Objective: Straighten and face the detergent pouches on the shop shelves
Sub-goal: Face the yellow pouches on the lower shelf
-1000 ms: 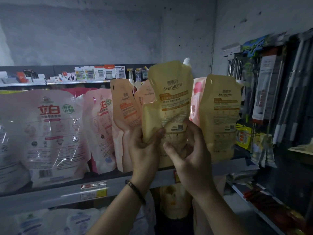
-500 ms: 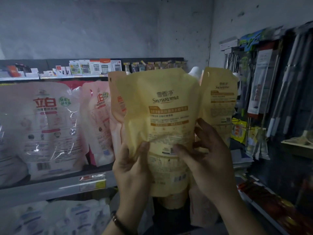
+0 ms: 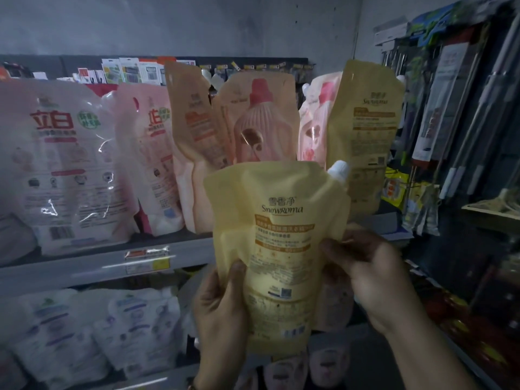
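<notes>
Here the yellow pouch (image 3: 277,249) is upright in front of the shelf edge (image 3: 84,268), nearer than the standing row (image 3: 264,119). The left hand (image 3: 222,311) grips its lower left side and the right hand (image 3: 368,268) pinches its right side. It is crinkled, with the white cap (image 3: 339,170) at top right.

- Middle shelf (image 3: 84,267): a grey board running from the left edge to the centre of the frame, with a price label (image 3: 147,258) on its front lip
- At its left end stands a large pink-and-white pouch (image 3: 64,164), print outwards; a second one (image 3: 153,164) stands just beside it, turned partly sideways
- At centre, peach pouches (image 3: 194,136) lean together, one showing a pink bottle picture (image 3: 264,119)
- Right of these stands a pink pouch (image 3: 315,122), with a yellow pouch (image 3: 365,130) upright in front of it
- Top shelf (image 3: 67,79), upper left: a row of small carded packets (image 3: 132,73)
- Lower shelf (image 3: 174,374), lower left: blurred white-and-purple pouches (image 3: 84,327) crowded together
</notes>
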